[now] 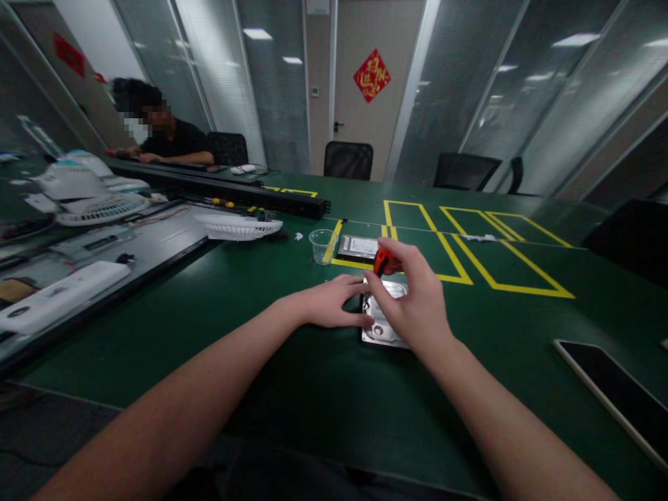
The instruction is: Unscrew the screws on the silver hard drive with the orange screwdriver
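A silver hard drive [383, 328] lies flat on the green table in front of me. My left hand [337, 303] grips its left side, thumb near the front and fingers toward the back. In my right hand [417, 292] is a red and black screwdriver [383, 261], pinched upright by its handle above the drive's far part. The tip of the screwdriver is hidden by my fingers, so contact with the drive cannot be made out. Just behind lies a second hard drive [358, 247] with a white label, and a clear plastic cup [322, 247] stands to its left.
To the left are a large panel [151, 240], white fan parts [240, 226] and a long black bar [282, 200]. A phone [621, 393] lies at the right. Yellow tape [532, 289] marks rectangles on the table. Another person [177, 139] sits at the far left.
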Motion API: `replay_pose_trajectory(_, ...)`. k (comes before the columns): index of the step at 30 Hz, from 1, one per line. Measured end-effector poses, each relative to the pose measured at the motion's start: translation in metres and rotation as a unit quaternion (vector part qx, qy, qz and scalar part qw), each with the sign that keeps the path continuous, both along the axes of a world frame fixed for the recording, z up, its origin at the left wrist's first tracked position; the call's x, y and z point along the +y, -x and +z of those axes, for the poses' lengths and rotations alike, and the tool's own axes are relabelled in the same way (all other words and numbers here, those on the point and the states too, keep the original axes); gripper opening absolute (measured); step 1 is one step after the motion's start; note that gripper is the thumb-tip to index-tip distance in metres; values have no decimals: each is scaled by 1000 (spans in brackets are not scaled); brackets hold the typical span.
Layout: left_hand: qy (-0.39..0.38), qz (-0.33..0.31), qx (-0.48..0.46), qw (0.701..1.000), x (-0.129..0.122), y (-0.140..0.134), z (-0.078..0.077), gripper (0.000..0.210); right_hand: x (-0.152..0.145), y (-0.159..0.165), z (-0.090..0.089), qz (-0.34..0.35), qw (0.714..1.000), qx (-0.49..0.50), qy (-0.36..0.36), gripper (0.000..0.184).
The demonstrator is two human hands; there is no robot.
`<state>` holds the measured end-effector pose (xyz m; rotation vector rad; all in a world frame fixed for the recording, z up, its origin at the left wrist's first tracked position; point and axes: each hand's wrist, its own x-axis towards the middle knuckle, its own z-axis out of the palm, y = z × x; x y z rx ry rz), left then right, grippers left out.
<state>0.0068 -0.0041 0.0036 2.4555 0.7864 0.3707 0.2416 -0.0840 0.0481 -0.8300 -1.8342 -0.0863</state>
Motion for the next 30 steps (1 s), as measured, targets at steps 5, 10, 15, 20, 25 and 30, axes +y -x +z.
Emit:
replay_pose_trajectory(5,1,2,4,1000,-1,-1,1,94,1,1,-1,6,1000,7,-17,53)
replay_pose_trajectory(10,9,14,13,1000,-1,-1,1,97,0,2,-1,12,1000,7,-16,57)
replay_pose_trajectory(15,5,14,10,1000,0,-1,0,97,-1,3,-1,16,1000,8,-9,56)
replay_pose_trajectory(20,4,9,5,1000,1,-2,-2,96,-1,2,-1,10,1000,-6,12,56)
replay_pose_trajectory(25,5,2,7,1000,-1,-2,0,101,2,-4,4,14,999,-17,25,53)
replay_pose_trajectory(30,2,0,14,1000,-3,-3,3,99,6,-6,8,9,999,-27,35,51)
